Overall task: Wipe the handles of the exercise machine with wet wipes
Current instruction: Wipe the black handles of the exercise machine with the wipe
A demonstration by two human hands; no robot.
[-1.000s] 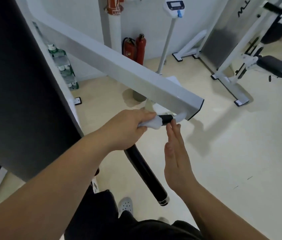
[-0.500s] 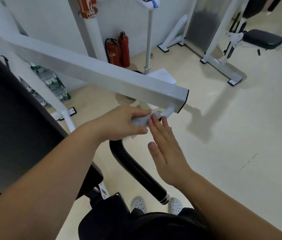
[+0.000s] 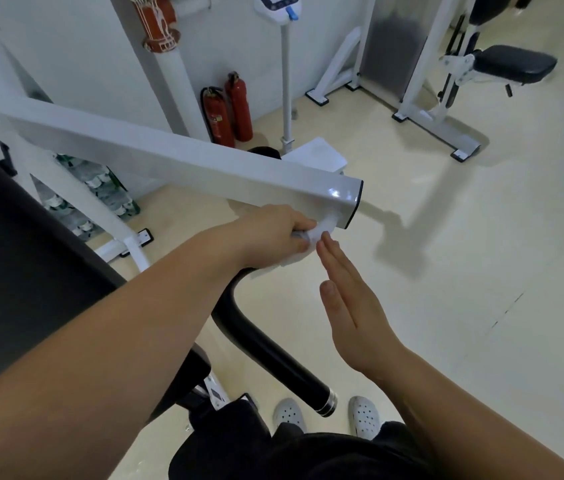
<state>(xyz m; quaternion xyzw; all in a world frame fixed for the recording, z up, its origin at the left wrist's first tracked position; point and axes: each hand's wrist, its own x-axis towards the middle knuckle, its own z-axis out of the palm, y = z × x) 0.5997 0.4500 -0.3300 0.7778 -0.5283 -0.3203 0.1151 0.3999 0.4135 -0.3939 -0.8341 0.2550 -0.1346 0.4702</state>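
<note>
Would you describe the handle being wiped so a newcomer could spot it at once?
Find the long white beam. Under its capped end, a curved black handle runs down towards the shoes. Only it has a silver-ringed tip, and the left hand grips a white wipe round its top.

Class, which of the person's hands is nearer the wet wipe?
Left. The left hand grips the wet wipe on the black handle; the right hand is open just beside it.

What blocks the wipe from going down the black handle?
Nothing visible. The left hand grips the wipe at the top of the handle; lower down it is bare, with the right hand beside it.
</note>
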